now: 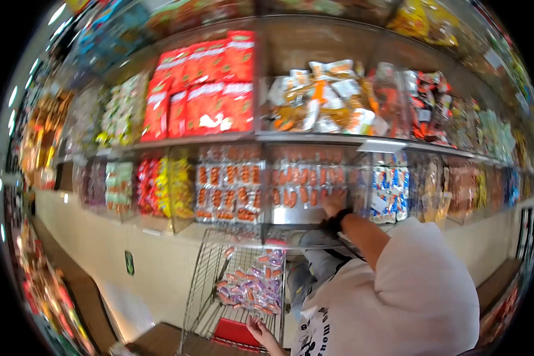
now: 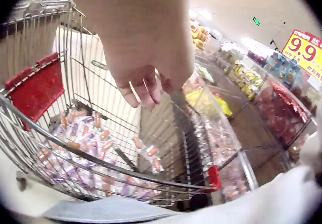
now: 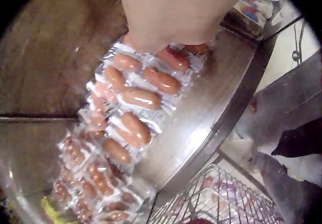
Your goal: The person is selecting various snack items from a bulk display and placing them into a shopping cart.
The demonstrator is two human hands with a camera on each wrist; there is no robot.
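- The right hand [image 1: 333, 202] is reaching into the lower shelf [image 3: 173, 151] and touching the wrapped sausages [image 3: 142, 98]; its fingertips being hidden, one cannot tell whether it is gripping any.
- The left hand [image 1: 257, 330], well apart from the right, is hanging near the shopping cart [image 1: 237, 333], its fingers loosely bent.
- Wrapped pieces [image 1: 252, 286] are lying heaped inside the cart.
- Red packets [image 1: 209, 107] are standing above.

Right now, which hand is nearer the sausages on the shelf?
Right. The right hand is over the sausages; the left hand is farther off, by the shopping cart.
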